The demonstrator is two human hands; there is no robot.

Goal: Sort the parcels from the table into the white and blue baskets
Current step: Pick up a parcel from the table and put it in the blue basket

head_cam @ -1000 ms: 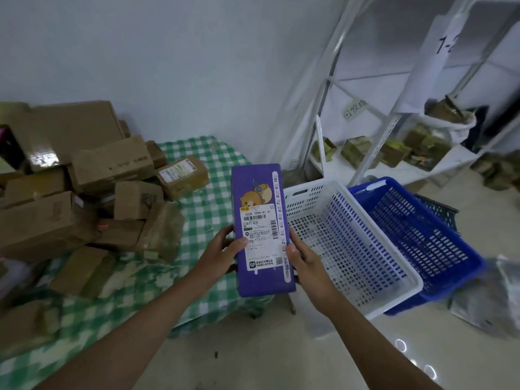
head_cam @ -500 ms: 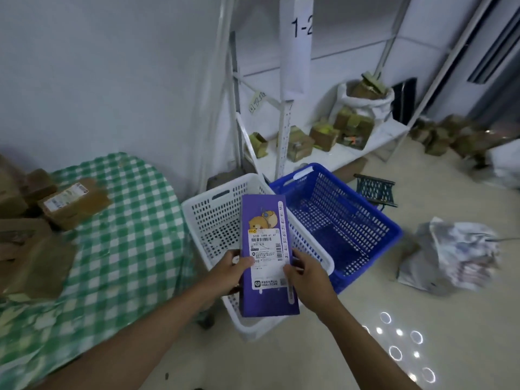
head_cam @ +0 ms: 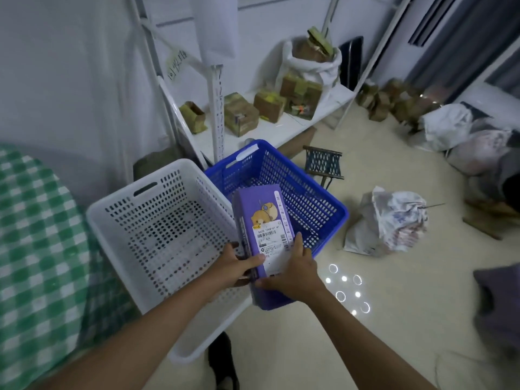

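Both hands hold one parcel, a long purple cardboard box [head_cam: 263, 220] printed with a cartoon bear and carrying a white shipping label. The left hand [head_cam: 235, 266] grips the box's near left edge, with the thumb curled onto the label face and the fingers wrapped behind. The right hand [head_cam: 292, 273] grips the near right edge, with the fingers laid up along the side of the label and the thumb pressing the lower face. The box is tilted, its far end raised and pointing away from the person. It is held in the air above the adjoining rims of the two baskets, with its far end over the interior of the blue basket.

The white perforated plastic basket [head_cam: 112, 220] sits on the left, beside the table covered in a green-and-white checked cloth [head_cam: 33, 249]. The blue perforated plastic basket [head_cam: 334, 212] sits just right of the white one, their rims touching or nearly touching. No parcels are visible inside either basket.

On the far side, a white metal shelf unit [head_cam: 281, 128] carries several small brown cardboard boxes [head_cam: 240, 114] and a white sack [head_cam: 312, 63] filled with more boxes. A small dark mesh stool [head_cam: 323, 164] stands on the pale floor right of the blue basket. A crumpled white plastic bag [head_cam: 394, 220] lies further right, with more bags beyond it.
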